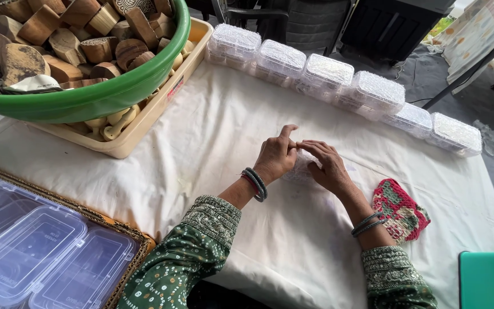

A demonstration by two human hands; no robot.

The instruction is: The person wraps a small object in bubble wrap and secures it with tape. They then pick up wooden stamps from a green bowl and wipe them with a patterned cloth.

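Left hand and right hand meet at table centre over a small clear packet on the white cloth; both pinch its top edge, fingertips touching; packet contents too blurred to tell. At 4 o'clock of the right hand, just beside the wrist: crocheted pouch. At 12 to 2 o'clock: row of clear lidded boxes. At 10 o'clock: green basin of wooden blocks.
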